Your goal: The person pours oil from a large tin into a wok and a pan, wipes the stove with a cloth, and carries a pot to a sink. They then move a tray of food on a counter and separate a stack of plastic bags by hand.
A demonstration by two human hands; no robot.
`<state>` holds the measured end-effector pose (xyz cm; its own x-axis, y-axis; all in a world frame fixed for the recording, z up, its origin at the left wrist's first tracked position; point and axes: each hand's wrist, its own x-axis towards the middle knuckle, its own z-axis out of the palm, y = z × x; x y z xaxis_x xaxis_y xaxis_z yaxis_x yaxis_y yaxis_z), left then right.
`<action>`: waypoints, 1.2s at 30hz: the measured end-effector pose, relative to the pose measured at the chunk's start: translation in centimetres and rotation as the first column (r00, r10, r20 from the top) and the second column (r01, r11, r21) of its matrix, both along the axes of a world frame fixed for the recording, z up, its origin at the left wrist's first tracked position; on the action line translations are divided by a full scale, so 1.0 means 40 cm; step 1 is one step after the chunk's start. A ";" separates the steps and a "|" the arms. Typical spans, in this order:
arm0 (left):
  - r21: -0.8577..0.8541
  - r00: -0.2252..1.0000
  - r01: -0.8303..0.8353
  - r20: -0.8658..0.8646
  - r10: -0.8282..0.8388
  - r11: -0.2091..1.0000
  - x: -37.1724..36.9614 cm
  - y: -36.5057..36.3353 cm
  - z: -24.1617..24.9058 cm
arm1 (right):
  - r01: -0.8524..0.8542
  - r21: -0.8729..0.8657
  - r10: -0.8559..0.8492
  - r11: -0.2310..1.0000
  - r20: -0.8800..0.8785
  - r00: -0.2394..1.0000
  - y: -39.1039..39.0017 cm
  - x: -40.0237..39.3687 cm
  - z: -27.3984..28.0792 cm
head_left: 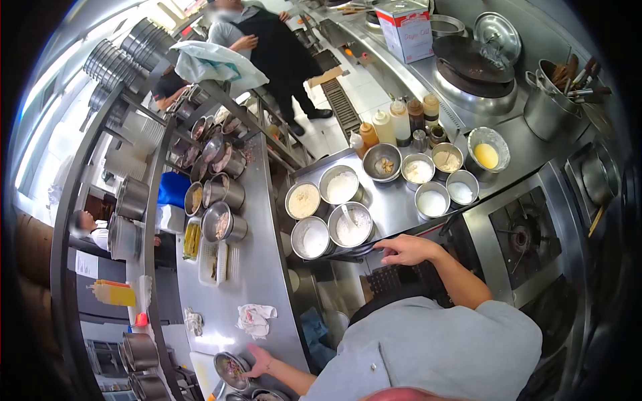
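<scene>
At the lower left, my left hand (261, 361) grips the side of a metal bowl (231, 371) holding small chopped pieces in red, green and pale colours. Part of its fingers is hidden by the bowl. My right hand (405, 250) hovers by the front edge of the counter with nothing in it, index finger stretched out and the others loosely bent. Closest to it is a metal container of white powder with a spoon (350, 224). Beside that stand a container of white powder (311, 238) and one of pale yellowish crumbs (303, 200).
Squeeze bottles (382, 126) line the counter behind the containers. A burner (523, 229) lies right, a wok (475, 63) at the back right. On the left counter are a crumpled cloth (256, 320) and several food pots (223, 190). A person in a black apron (277, 50) stands beyond.
</scene>
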<state>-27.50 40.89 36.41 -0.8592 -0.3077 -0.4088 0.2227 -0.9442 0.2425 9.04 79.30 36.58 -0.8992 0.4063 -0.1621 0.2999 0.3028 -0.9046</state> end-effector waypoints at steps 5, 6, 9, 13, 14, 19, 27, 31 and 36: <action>0.049 0.966 0.219 0.129 -0.223 0.975 0.036 0.045 0.148 | -0.105 0.044 0.104 0.993 0.030 0.994 0.065 -0.009 -0.054; 0.087 0.949 0.268 0.146 -0.278 0.959 0.027 0.056 0.157 | -0.091 0.025 0.090 0.996 0.045 0.995 0.073 -0.007 -0.046; -0.069 0.923 0.385 0.054 -0.382 0.920 -0.011 0.049 0.131 | -0.097 0.004 0.096 0.995 0.054 0.994 0.093 0.005 -0.064; 0.055 0.919 0.388 0.050 -0.390 0.920 0.006 0.077 0.133 | -0.068 0.003 0.068 0.998 0.064 0.996 0.104 0.031 -0.064; -0.002 0.922 0.386 0.010 -0.386 0.923 -0.003 0.068 0.112 | -0.063 0.010 0.062 0.998 0.059 0.996 0.105 0.031 -0.064; -0.062 0.956 0.292 0.018 -0.291 0.954 0.029 0.133 0.135 | -0.066 -0.006 0.067 0.998 0.044 0.997 0.104 0.040 -0.066; -0.007 0.950 0.310 0.025 -0.310 0.951 0.012 0.085 0.075 | -0.109 -0.004 0.109 0.994 0.034 0.993 0.093 0.030 -0.074; 0.087 0.958 0.267 0.084 -0.274 0.960 0.019 0.047 0.052 | -0.141 0.001 0.141 0.990 0.059 0.988 0.083 0.018 -0.069; 0.053 0.966 0.241 0.081 -0.245 0.969 0.055 0.027 0.052 | -0.183 -0.016 0.184 0.983 0.056 0.981 0.062 -0.003 -0.079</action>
